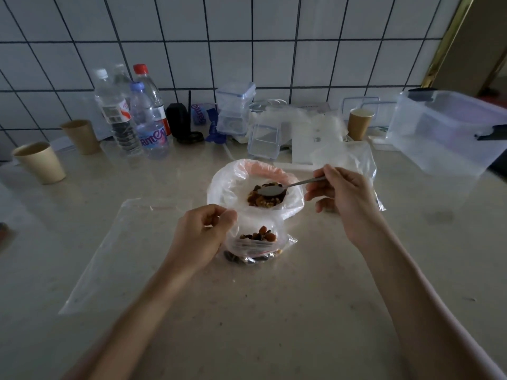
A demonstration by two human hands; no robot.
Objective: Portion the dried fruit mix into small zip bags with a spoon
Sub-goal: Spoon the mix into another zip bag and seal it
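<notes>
On a pale table (274, 311), the left hand (203, 234) pinched the rim of a small zip bag (255, 242) partly filled with dried fruit. Just behind it, a large open bag of fruit mix (263, 198) sat under the spoon (277, 189), pinched by the right hand (343, 196).

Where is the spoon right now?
Head view, centre: the right hand holds the spoon, its bowl over the fruit mix in the big bag.
</notes>
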